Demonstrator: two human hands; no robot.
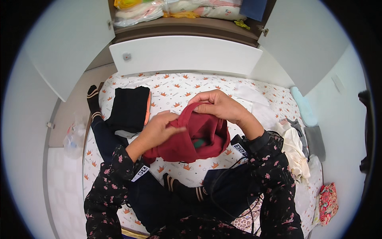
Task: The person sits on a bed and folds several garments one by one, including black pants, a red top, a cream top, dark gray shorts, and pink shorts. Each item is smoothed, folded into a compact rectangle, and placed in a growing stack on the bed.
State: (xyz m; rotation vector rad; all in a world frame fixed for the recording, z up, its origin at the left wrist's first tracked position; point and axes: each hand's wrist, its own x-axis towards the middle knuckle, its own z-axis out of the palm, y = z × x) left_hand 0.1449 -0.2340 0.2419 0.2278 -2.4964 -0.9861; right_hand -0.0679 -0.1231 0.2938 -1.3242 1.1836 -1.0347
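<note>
A dark red garment (191,140) hangs bunched between my two hands above the bed. My right hand (213,103) pinches its hemmed edge at the top, thumb on the near side. My left hand (162,128) grips the same edge further left, with the thumb pointing right. The cloth gapes open below the hem, and a small green patch shows inside it. Which part of the garment this edge belongs to, I cannot tell. Left of my hands lies a stack of folded clothes (129,106), black on top with an orange edge and grey underneath.
A white bed sheet (173,86) with orange crowns lies under everything. Beyond it stands a wardrobe with a white drawer front (185,55) and stuffed bags (182,9) above. Cream cloth (294,152), a grey folded cloth (315,143) and a floral bundle (328,203) lie at right.
</note>
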